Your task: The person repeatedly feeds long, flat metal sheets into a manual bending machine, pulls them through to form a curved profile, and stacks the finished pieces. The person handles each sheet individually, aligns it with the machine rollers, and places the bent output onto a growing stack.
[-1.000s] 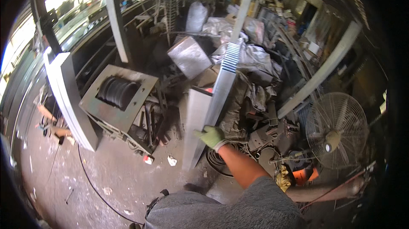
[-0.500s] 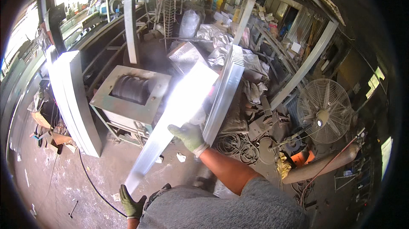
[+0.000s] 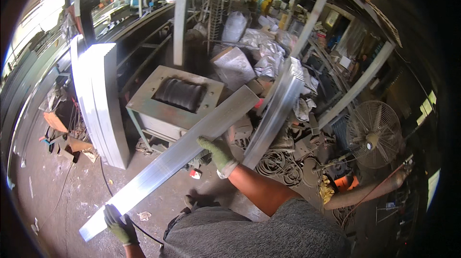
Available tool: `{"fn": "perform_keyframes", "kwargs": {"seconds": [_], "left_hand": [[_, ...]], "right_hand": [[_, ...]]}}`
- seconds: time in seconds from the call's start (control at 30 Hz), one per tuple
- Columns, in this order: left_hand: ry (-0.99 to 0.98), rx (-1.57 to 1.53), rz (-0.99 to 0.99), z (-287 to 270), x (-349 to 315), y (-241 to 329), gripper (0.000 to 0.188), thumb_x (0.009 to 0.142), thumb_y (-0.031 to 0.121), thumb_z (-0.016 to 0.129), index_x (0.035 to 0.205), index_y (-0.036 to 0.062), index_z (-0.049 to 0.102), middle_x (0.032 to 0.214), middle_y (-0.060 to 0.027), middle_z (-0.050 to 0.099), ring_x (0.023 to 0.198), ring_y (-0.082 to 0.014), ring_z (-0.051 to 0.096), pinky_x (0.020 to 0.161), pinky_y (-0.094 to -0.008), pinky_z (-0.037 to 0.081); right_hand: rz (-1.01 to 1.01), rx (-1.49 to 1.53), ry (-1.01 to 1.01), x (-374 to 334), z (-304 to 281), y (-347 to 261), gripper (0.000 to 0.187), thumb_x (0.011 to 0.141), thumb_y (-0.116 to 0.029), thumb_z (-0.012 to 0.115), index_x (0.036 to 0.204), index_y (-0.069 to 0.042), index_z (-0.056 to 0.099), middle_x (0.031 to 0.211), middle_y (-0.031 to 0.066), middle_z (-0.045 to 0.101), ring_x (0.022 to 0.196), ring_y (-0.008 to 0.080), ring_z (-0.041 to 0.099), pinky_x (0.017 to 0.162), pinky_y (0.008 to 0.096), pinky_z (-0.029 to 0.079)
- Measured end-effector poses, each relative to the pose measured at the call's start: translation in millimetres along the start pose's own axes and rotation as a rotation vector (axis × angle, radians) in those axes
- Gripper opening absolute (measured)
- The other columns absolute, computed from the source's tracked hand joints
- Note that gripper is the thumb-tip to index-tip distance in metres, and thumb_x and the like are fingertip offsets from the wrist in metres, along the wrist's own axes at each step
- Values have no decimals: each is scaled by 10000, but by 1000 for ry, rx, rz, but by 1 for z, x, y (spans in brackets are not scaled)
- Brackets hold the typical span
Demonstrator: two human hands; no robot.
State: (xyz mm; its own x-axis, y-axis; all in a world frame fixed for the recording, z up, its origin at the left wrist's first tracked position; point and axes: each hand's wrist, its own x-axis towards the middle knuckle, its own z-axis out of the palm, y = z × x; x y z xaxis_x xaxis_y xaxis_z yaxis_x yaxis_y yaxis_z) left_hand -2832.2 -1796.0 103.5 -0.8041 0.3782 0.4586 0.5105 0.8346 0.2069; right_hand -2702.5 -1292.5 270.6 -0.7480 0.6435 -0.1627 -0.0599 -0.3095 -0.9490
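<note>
Two gloved hands carry a long metal strip
Left hand [image 3: 119, 224] grips the metal strip [image 3: 177, 155] at its near end; right hand [image 3: 218, 151] clasps its middle; stacked strips [image 3: 276, 109] lean just beyond.

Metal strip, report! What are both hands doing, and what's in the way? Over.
Left hand grips low end, right hand grips middle. Metal strip tilted, off the floor. Green machine and leaning profile stack close beside it.

Green machine frame with black rollers [image 3: 178, 96], leaning stack of metal panels [image 3: 102, 99], pedestal fan [image 3: 373, 134], coiled cables [image 3: 277, 164].
</note>
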Motion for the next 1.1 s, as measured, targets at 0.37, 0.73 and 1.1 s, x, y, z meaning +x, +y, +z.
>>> {"fn": "perform_keyframes", "kwargs": {"seconds": [0.37,0.73,1.1], "left_hand": [[-22,220,-43,22,72,-98,848,975,201,791,1695,-27,403,1737,-302,472,1634,-547,410,1363,-646,345],[-245,-317,116,45,159,-81,554,813,-28,642,1355,-112,726,1344,-329,761,1263,-539,717,1122,-585,575],[-564,-358,123,-28,175,-170,541,924,223,813,1411,54,650,1445,-229,723,1207,-493,740,1012,-597,608]], "right_hand": [[-76,-57,-113,124,81,5,379,1060,-302,846,1274,10,840,1120,48,835,1010,133,763,883,312,611],[31,42,-127,142,162,47,670,1122,-597,712,1533,-75,620,1414,43,693,1257,173,694,1075,378,619],[337,183,244,144,269,140,865,913,-940,691,1348,-192,708,1254,28,793,1013,180,716,728,368,564]]}}
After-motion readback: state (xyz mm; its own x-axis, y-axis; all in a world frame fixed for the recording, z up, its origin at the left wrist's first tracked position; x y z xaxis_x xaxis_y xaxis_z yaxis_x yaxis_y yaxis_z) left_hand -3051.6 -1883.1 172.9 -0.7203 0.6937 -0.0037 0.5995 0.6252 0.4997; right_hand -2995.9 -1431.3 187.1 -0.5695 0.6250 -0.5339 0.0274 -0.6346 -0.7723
